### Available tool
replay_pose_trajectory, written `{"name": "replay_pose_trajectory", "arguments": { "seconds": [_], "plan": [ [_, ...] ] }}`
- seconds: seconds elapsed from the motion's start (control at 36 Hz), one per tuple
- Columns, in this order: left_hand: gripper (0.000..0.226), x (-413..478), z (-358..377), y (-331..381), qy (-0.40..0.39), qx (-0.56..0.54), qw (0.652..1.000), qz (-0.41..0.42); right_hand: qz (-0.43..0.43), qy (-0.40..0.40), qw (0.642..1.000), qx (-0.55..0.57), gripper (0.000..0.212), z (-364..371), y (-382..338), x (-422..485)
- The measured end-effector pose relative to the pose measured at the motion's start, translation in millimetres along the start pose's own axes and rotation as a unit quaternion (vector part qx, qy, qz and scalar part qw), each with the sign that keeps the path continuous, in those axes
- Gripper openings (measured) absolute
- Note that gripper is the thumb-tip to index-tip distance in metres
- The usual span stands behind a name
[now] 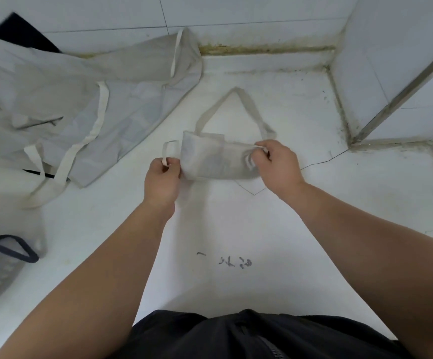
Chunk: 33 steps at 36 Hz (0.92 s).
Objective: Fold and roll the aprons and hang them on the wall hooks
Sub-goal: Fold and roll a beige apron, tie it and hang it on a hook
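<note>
White surface (236,229): one rolled apron (210,161) is clamped at its ends by the left hand (162,182) and right hand (277,164). Loose aprons (80,99) left of the left hand are not yet folded; none is hung.

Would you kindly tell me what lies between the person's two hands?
The head view shows the rolled apron lying between the left hand and the right hand; each hand pinches one of its straps.
</note>
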<state>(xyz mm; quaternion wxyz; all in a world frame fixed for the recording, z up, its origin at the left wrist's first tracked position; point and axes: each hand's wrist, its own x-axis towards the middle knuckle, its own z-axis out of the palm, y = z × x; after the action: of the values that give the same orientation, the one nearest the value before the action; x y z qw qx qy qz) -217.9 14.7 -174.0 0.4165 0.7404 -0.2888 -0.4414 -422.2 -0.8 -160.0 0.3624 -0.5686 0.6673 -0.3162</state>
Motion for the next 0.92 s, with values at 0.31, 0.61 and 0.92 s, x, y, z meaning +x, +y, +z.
{"name": "replay_pose_trajectory", "arguments": {
  "seconds": [0.31,0.61,0.92],
  "plan": [
    [0.029,-23,14,-2,-0.022,0.117,0.989,0.092,0.099,0.039,0.991,0.075,0.042,12,11,4],
    [0.058,-16,30,0,-0.014,0.222,0.973,0.062,0.094,-0.059,0.988,0.104,0.052,26,14,-14],
    [0.077,-14,29,13,-0.008,0.393,0.919,0.022,0.031,-0.045,0.998,-0.042,0.056,32,5,4]
  ]
}}
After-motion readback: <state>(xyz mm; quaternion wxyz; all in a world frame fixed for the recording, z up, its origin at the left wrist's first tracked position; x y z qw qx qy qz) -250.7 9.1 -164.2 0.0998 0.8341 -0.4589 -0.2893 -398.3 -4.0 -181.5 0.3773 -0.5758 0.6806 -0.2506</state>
